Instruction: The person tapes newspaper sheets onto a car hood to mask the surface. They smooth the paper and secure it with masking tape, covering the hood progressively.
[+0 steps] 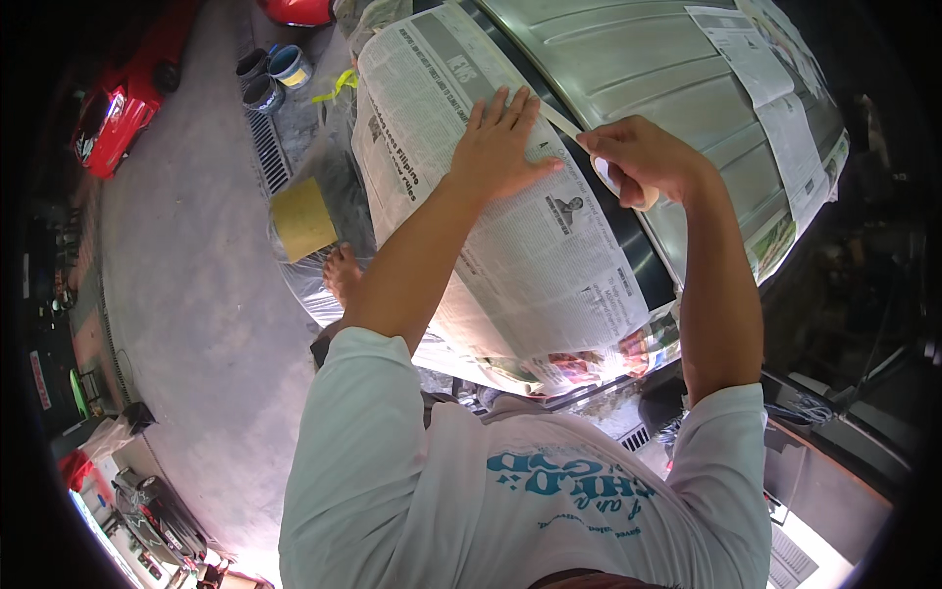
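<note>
Three buckets (290,67) stand on the wide floor (196,236), contents unclear. The right hand (655,157) grasps in its fingers the tape roll (647,199), beside the newspaper (505,260) edge; the left hand (500,147) lies upon it, fingers spread.

Printed newspaper (515,240) lies spread out, a pale, partly unrolled tape roll (648,199) beside its right edge.

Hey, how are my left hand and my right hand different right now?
Your left hand is spread flat, while your right hand is curled. The left hand rests on newspaper; the right hand grips a roll of tape. Both hands are bare.
</note>
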A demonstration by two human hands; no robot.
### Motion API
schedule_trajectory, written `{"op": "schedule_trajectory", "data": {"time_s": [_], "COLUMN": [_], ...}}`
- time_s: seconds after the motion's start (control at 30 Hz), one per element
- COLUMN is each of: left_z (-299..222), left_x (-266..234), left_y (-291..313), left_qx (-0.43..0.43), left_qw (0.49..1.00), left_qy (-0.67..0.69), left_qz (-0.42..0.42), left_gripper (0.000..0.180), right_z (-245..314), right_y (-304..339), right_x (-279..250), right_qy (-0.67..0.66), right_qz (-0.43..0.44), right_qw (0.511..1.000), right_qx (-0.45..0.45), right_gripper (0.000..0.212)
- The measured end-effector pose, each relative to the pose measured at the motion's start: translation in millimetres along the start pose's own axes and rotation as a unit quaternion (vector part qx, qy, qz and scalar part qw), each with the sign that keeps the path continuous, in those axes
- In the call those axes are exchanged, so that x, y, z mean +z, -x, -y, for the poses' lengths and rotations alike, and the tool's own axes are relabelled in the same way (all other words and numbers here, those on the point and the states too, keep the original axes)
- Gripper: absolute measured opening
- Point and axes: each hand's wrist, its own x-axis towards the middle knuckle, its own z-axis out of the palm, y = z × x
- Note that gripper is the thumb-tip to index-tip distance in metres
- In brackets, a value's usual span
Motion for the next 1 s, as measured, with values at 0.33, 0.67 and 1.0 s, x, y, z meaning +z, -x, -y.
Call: {"op": "schedule_trajectory", "data": {"time_s": [0.33,0.67,1.0], "left_z": [5.4,2.1,3.7], "left_x": [5.3,-0.5,-1.0], "left_y": [-9.2,-8.1,-10.3], "left_qx": [0.012,0.003,-0.014], "left_qw": [1.0,1.0,0.999], "left_qy": [0.006,0.007,0.026], "left_qz": [-0.027,-0.008,-0.012], "left_gripper": [0.106,0.098,0.104], "right_z": [-23.5,-13.8,-8.0], "right_y": [-23.7,-29.8,-7.4], "right_x": [17.0,6.2,-4.0], "right_qy": [0.039,0.012,-0.06], "right_qz": [0.008,0.047,0.061], "right_qw": [0.999,0.997,0.996], "right_qx": [0.017,0.059,0.026], "right_gripper": [0.028,0.022,0.037]}}
